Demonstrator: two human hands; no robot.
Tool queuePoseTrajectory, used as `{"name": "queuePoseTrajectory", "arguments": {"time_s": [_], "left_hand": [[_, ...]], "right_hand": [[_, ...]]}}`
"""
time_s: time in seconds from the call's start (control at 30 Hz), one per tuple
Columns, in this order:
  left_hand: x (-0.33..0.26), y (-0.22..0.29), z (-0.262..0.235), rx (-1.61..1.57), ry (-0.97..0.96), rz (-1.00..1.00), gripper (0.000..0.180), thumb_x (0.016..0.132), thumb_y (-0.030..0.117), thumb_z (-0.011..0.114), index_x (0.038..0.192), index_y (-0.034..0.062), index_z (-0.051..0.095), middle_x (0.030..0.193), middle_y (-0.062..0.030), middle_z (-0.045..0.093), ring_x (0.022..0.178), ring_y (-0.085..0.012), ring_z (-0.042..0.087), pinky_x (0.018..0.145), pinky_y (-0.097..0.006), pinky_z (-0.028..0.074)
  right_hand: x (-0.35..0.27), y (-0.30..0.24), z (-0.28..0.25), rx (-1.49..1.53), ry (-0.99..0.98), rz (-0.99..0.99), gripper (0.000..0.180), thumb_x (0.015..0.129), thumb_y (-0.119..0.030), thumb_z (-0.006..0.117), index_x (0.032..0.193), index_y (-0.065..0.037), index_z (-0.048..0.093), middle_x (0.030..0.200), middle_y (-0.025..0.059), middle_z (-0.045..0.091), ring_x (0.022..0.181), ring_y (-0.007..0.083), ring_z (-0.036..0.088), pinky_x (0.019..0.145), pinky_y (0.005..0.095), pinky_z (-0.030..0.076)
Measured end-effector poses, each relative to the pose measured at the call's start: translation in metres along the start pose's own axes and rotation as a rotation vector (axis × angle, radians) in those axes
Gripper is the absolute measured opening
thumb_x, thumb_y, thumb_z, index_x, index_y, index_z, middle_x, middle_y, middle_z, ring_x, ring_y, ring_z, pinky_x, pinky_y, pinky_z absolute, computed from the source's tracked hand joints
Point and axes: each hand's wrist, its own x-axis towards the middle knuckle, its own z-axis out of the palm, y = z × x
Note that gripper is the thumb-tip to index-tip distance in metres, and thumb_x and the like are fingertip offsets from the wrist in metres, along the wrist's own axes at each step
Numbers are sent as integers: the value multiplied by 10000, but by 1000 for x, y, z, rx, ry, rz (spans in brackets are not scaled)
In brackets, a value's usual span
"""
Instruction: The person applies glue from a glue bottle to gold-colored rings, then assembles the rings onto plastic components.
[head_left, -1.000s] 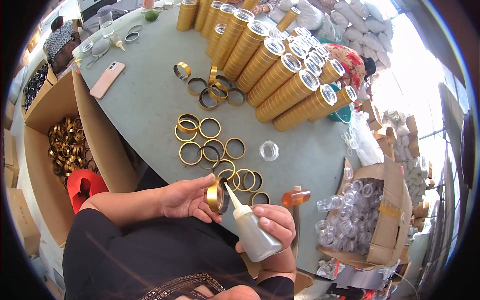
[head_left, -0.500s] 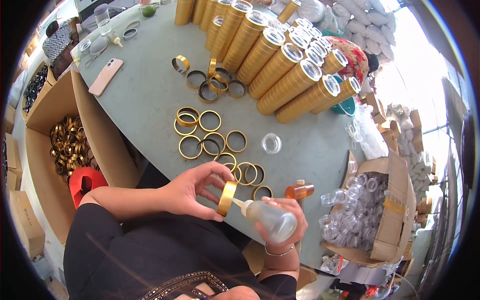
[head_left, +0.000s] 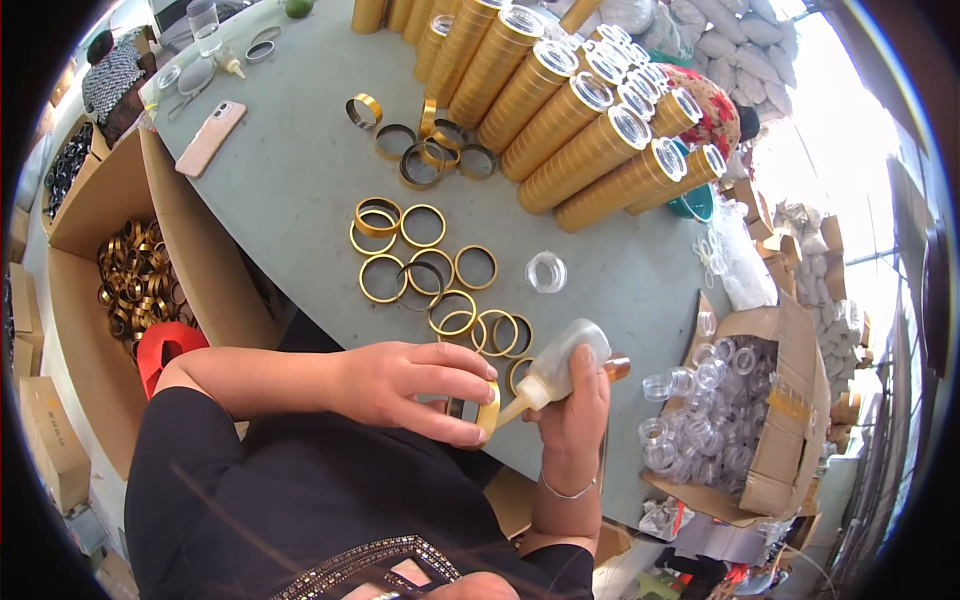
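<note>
- My left hand (head_left: 425,390) grips a gold ring (head_left: 489,411) before my body
- My right hand (head_left: 577,415) clasps a squeeze bottle (head_left: 568,357), nozzle towards that ring
- Loose gold rings (head_left: 377,231) lie on the grey table (head_left: 300,180)
- Farther off, gold columns (head_left: 585,160) stand

Two hands appear, left hand (head_left: 415,387) and right hand (head_left: 577,412), with one handheld gold ring (head_left: 490,412), two squeeze bottles (head_left: 567,355), one amber bottle (head_left: 620,367), one phone (head_left: 211,139), one green fruit (head_left: 298,8) and one single clear ring (head_left: 533,272). Loose gold rings (head_left: 374,231) exceed fifteen, overlap preventing exact count; stacked gold columns (head_left: 588,160), at least ten; gold-ring carton (head_left: 210,240), one; clear-ring carton (head_left: 800,370), one.
</note>
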Motion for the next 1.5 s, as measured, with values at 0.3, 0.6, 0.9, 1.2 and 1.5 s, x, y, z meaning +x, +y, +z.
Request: {"name": "queuePoseTrajectory", "arguments": {"time_s": [0.3,0.6,0.9,1.2,1.5], "left_hand": [[-112,-44,-76,847,240,-1148,673,729,108,832,1355,84,585,1322,-152,529,1170,-336,596,941,-419,521],[-88,-164,-121,799,450,-1083,728,830,437,803,1414,86,548,1321,-159,551,1185,-351,579,997,-434,501],[-103,-249,-185,541,330,-1454,724,756,383,804,1372,60,601,1268,-179,604,1183,-342,592,999,-414,508],[-95,-141,-147,178,409,-1360,686,762,343,805,1344,43,602,1266,-149,641,1118,-258,654,943,-370,541],[-44,-9,4,-1977,565,-1205,506,1041,437,481,1251,-9,593,1164,-208,677,1167,-440,654,893,-415,633]], "right_hand": [[24,36,-56,597,273,-175,549,1019,-569,541,1059,-32,651,806,76,670,491,83,398,452,226,337],[29,35,-46,626,153,-233,584,1025,-594,501,1051,-27,643,824,79,670,480,106,494,432,246,409],[17,36,-43,667,105,-238,619,1034,-616,448,1142,-27,604,863,98,673,472,136,517,426,252,442],[15,38,-38,267,239,-656,576,1024,-577,497,1222,-37,511,1050,116,621,877,167,638,458,255,493],[-28,6,-6,-615,-362,-1145,740,737,-430,894,1242,-118,453,1149,128,572,908,290,688,785,416,628]]}}
